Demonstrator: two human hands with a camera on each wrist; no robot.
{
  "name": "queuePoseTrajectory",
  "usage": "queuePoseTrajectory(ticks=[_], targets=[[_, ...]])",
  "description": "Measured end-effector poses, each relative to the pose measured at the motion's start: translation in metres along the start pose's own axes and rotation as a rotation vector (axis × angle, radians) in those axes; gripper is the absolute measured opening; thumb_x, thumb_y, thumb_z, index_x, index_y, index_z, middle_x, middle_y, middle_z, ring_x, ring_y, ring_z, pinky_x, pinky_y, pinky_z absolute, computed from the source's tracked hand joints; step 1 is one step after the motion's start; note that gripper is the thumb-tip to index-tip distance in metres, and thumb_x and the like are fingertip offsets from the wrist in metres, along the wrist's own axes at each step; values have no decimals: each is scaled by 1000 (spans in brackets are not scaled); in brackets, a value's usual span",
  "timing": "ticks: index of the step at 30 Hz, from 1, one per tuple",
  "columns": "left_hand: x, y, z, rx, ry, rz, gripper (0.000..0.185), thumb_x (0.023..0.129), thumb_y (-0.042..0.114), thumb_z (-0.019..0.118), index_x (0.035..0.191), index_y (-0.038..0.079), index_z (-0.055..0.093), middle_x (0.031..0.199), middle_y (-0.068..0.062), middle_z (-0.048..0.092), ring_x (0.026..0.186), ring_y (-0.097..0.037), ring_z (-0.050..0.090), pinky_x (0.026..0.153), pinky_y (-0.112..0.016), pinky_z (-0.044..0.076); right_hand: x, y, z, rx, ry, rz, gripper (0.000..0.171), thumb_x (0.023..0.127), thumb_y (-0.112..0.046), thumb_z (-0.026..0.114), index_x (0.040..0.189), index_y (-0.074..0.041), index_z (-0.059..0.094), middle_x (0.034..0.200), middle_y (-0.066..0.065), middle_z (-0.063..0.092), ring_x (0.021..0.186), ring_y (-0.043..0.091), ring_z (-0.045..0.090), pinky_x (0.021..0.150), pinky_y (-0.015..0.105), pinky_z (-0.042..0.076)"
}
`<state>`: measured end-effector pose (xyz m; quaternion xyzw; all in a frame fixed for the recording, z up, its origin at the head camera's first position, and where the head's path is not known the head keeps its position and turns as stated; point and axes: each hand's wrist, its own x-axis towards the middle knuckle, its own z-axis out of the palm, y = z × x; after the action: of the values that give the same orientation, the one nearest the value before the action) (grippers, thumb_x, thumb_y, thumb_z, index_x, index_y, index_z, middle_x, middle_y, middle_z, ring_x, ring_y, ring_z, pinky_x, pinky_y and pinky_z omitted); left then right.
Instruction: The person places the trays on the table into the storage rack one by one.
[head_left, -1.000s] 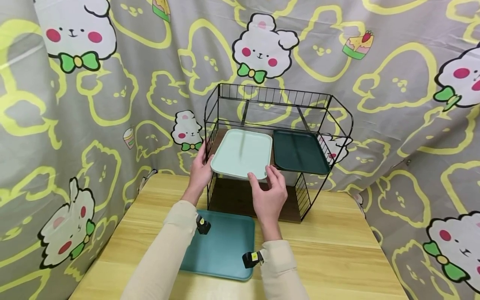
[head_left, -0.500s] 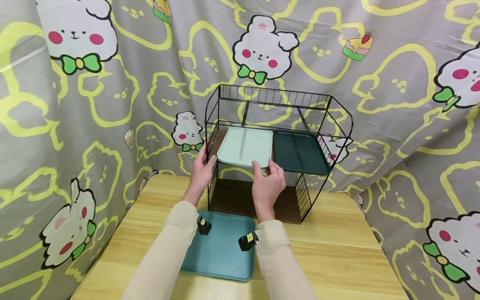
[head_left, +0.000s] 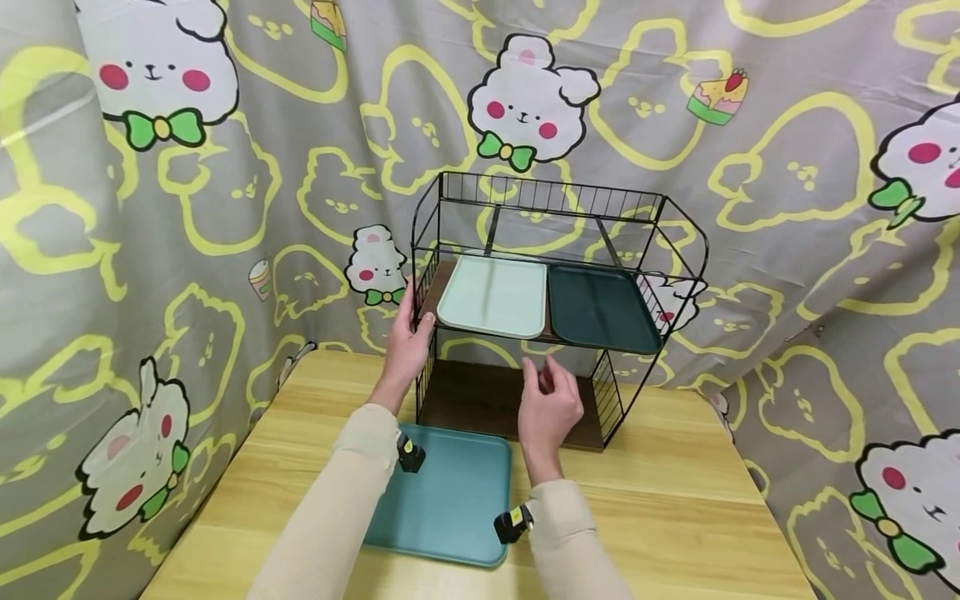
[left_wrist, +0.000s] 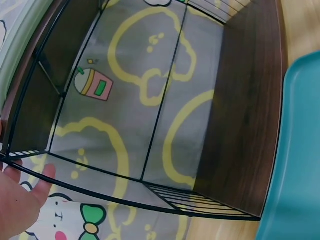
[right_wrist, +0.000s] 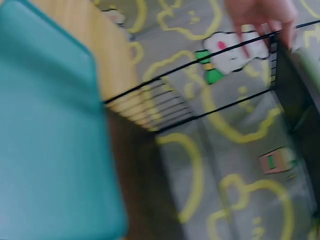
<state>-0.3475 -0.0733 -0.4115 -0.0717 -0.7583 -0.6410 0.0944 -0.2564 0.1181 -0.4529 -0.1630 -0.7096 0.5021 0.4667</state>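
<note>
Tray count: 3. One mint tray (head_left: 492,295) and one dark green tray (head_left: 602,306) sit side by side on the upper shelf of the black wire rack (head_left: 557,218), mint at 9 o'clock of the dark green, edges just beside each other. One teal tray (head_left: 448,498) lies flat on the wooden table (head_left: 675,508), at 6 o'clock from the rack, near its base.

Hands: 2. Left hand (head_left: 408,342) is at the rack's left front corner, at 8 o'clock of the mint tray, fingers straight and relaxed along the wire side panel, thumb up near the tray's corner. Cannot tell whether it touches the tray; it clamps nothing. Left wrist view shows the palm (left_wrist: 17,200) against the wire frame.

Right hand (head_left: 550,406) hovers in front of the lower shelf opening, at 5 o'clock of the mint tray and apart from it, fingers loosely curled, holding nothing.

Rack: 1, two shelves, lower one a brown board. Right wrist view is blurred; only teal tray (right_wrist: 50,145) and rack wires readable.
</note>
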Motion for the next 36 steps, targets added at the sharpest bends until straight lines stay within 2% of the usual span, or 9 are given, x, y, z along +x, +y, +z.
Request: queuePoseTrajectory(ticks=[4,7,12,16,21,27,30,36], targets=[[0,1,-2,0,14,14,65,113,26,49,169,43,20,179,4,20,166,-24,18,135,-51,22,-21,30,-5,-52,-118,181,38,91,-23,86,123,-4,79,117,17,77,106,32,76,92,41,64],[1,1,-2,-25,15,22,63,113,24,50,168,43,25,178,4,24,165,-23,22,134,-51,24,-39,55,-9,-103,-205,287,41,92,-21,84,127,0,76,122,23,75,111,38,74,96,48,63],[0,-4,-2,-58,22,26,60,113,27,51,166,46,29,176,6,30,164,-22,27,133,-50,26,-75,90,-15,-247,-310,370,43,92,-20,82,127,3,75,117,25,77,109,39,73,97,53,60],[-1,-8,-3,-51,34,28,59,113,30,52,165,46,30,174,6,34,162,-20,31,133,-48,28,-100,107,-17,-317,-350,393,41,91,-20,83,125,3,76,114,22,79,107,38,75,96,54,60],[-2,-9,-3,-50,27,38,59,113,29,52,165,46,30,174,6,35,162,-19,32,132,-48,29,-120,120,-19,-363,-358,359,39,88,-16,85,123,1,78,112,21,80,109,42,74,97,55,59],[-2,-8,-3,-54,32,49,60,113,26,52,166,45,30,174,6,35,162,-19,31,133,-48,29,-129,133,-20,-375,-350,217,37,85,-6,85,120,2,79,116,22,79,110,45,72,99,57,57],[0,-8,-2,-64,27,66,61,113,22,52,167,40,31,174,5,35,162,-20,32,132,-48,30,-129,139,-23,-377,-363,156,34,86,-1,82,120,3,78,117,21,79,111,43,72,99,55,58],[3,-7,0,-83,12,106,62,112,18,52,169,30,30,174,2,35,162,-23,33,132,-49,29,-118,149,-34,-368,-347,167,32,90,1,78,123,2,77,117,21,78,105,38,74,90,52,62]])
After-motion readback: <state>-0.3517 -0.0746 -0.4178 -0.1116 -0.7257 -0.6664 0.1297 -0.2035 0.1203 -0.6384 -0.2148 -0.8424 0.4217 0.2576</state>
